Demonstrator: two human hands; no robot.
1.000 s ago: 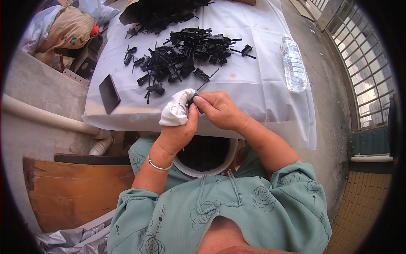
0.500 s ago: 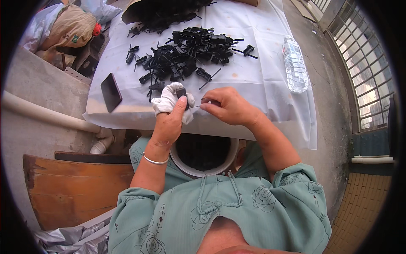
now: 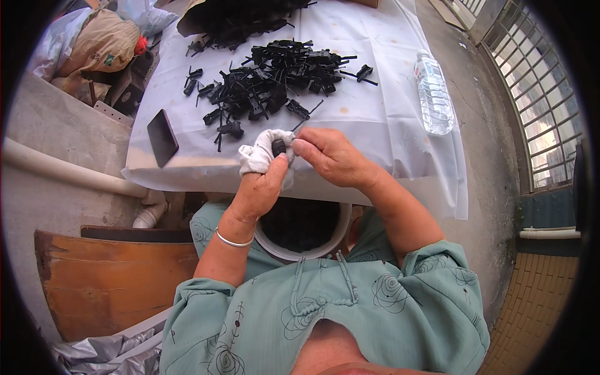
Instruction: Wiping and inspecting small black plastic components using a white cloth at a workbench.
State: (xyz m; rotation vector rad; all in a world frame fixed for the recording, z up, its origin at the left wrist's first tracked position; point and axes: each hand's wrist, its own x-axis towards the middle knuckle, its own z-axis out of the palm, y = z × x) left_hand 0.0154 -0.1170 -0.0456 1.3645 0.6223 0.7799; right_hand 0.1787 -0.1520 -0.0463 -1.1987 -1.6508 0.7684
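My left hand (image 3: 265, 186) grips a small black plastic part (image 3: 279, 147), with the thumb pressed against it. White cloth (image 3: 255, 160), perhaps a partial glove, wraps the fingers behind the part. My right hand (image 3: 337, 157) is closed in a pinch right beside the part. What its fingertips hold is mostly hidden behind them. Just beyond both hands, a pile of similar black plastic parts (image 3: 269, 81) with thin protruding strips lies on the white-covered table (image 3: 381, 119). A few parts sit loose at its edges.
A dark phone (image 3: 163, 137) lies at the table's left edge, and a clear water bottle (image 3: 434, 94) at the right. Another black heap (image 3: 240, 25) lies at the far side. Between my knees stands a white-rimmed bucket (image 3: 345, 232) with dark contents. A pipe (image 3: 69, 166) runs at left.
My left hand has shifted slightly right and turned the black part. My right hand has moved closer to it, and the dark-handled tool seen in its fingers earlier is now mostly hidden.
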